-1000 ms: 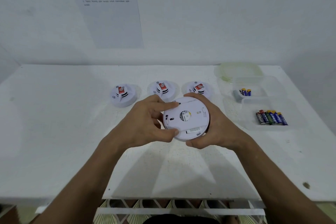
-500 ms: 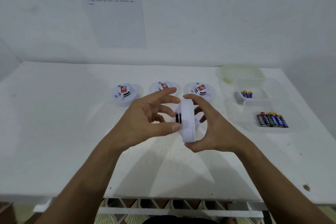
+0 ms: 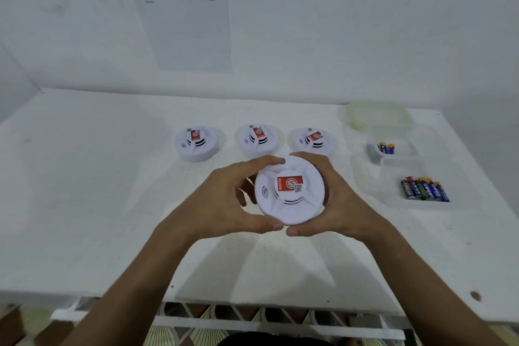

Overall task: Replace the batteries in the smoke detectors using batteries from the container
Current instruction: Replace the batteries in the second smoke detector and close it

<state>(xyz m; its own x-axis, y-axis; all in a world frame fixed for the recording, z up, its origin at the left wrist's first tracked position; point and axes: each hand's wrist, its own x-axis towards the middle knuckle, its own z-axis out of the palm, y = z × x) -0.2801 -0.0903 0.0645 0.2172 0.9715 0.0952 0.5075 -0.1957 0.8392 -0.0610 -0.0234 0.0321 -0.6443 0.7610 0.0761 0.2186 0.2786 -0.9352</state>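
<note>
A round white smoke detector (image 3: 290, 191) with a red label faces up at me, held above the white table (image 3: 84, 205). My left hand (image 3: 224, 202) grips its left rim with curled fingers and thumb. Its right rim sits in the curled fingers of my right hand (image 3: 337, 202). Three more white detectors (image 3: 196, 143) (image 3: 257, 139) (image 3: 313, 142) lie in a row behind, labels up. At the right, a clear container (image 3: 421, 206) holds several batteries (image 3: 424, 189). A second clear container (image 3: 404, 135) behind it holds two batteries (image 3: 387, 147).
A translucent round lid (image 3: 376, 115) lies at the table's back right corner. A printed sheet (image 3: 182, 8) hangs on the white wall behind. The table's front edge runs near the bottom of the view, with a white rack below it.
Both hands have flipped the held detector from its back side, through an edge-on position, to its labelled front facing up.
</note>
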